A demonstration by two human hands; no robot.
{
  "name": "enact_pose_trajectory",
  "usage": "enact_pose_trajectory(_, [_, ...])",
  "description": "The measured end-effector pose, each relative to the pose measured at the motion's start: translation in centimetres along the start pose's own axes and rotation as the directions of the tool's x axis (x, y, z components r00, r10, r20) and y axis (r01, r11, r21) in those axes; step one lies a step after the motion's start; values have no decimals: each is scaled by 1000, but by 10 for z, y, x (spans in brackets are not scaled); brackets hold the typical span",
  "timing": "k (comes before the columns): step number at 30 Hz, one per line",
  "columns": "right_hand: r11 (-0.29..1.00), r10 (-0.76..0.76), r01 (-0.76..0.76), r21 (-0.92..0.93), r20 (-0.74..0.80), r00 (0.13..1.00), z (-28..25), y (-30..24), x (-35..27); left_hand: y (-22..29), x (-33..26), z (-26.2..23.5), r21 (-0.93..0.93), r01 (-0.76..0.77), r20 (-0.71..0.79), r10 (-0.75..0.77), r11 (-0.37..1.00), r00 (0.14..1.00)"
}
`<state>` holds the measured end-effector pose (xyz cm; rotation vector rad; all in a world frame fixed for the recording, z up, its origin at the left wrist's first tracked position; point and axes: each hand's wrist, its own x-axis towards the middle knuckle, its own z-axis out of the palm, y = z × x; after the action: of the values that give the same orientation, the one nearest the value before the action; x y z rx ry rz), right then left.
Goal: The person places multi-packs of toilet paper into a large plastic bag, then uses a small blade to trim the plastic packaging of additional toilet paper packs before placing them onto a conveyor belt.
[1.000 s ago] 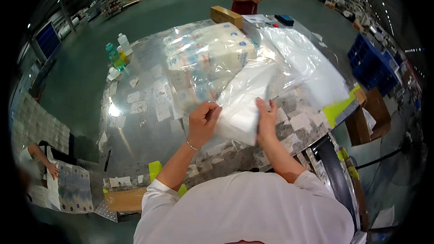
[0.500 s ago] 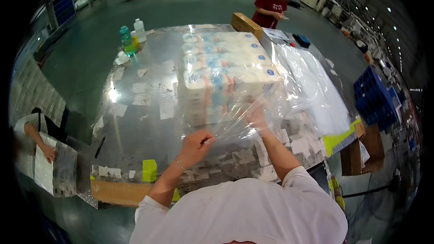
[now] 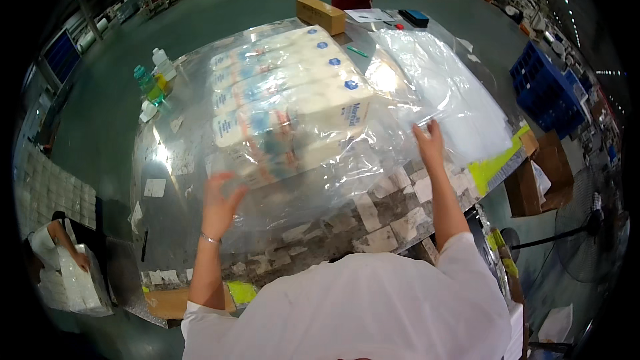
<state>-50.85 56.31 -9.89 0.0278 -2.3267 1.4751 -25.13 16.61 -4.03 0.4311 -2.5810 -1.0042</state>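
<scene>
Both hands, left hand (image 3: 220, 203) and right hand (image 3: 430, 143), spread open on the thin, slippery clear plastic bag (image 3: 320, 180) around the bulky, soft white tissue-roll packs (image 3: 287, 103), best pinched at its loose edge.

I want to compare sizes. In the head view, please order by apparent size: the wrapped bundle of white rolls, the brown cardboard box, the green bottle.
1. Wrapped bundle of white rolls, by far the largest.
2. Brown cardboard box.
3. Green bottle, smallest.
The box lies farther from the camera, so it may look smaller than it is.

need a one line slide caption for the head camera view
Both hands, left hand and right hand, spread a clear plastic bag over stacked tissue packs on a shiny table.
</scene>
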Motion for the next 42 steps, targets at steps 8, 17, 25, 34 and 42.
enact_pose_trajectory(8, [832,66,444,-333,853,517,148,24,8,-75,65,53,337,360,-9,-379,870,925])
enact_pose_trajectory(17, [569,122,717,-403,904,411,161,18,-27,-95,48,81,453,270,-37,-284,850,958])
enact_pose_trajectory(25, [702,153,521,-485,818,555,205,70,20,-123,99,111,407,99,-52,-85,908,995])
enact_pose_trajectory(34, [829,222,158,-536,575,787,155,64,-29,-134,79,108,368,57,-126,-11,928,992])
enact_pose_trajectory(42, [921,202,-1,-388,476,856,56,78,-75,-151,11,96,83,103,-92,-95,991,991])
